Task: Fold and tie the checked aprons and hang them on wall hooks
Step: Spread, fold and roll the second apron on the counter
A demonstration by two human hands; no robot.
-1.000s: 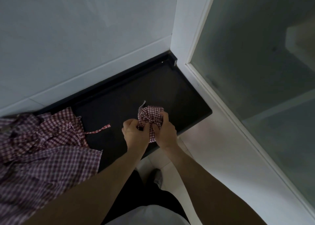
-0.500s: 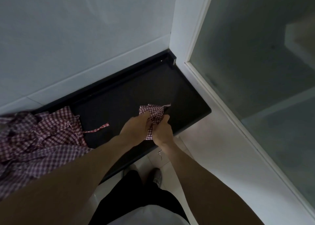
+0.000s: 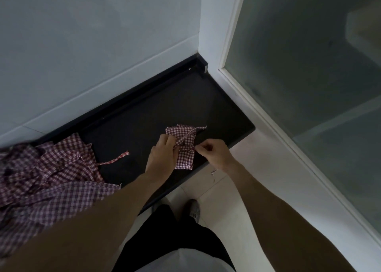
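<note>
Apron (image 3: 184,148), folded small on the desk (image 3: 216,115), lies between the left hand (image 3: 162,154) and right hand (image 3: 213,151), each pinching its tie mid-knot; hanging remains, and more aprons (image 3: 47,168) wait left.

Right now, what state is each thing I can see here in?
Folded apron: small bundle on the counter, strap across it, held.
Left hand: fingers grip the bundle's left edge.
Right hand: pinches its right side.
Apron pile: loose, unfolded, one strap trailing.
Black counter: bare there.
</note>
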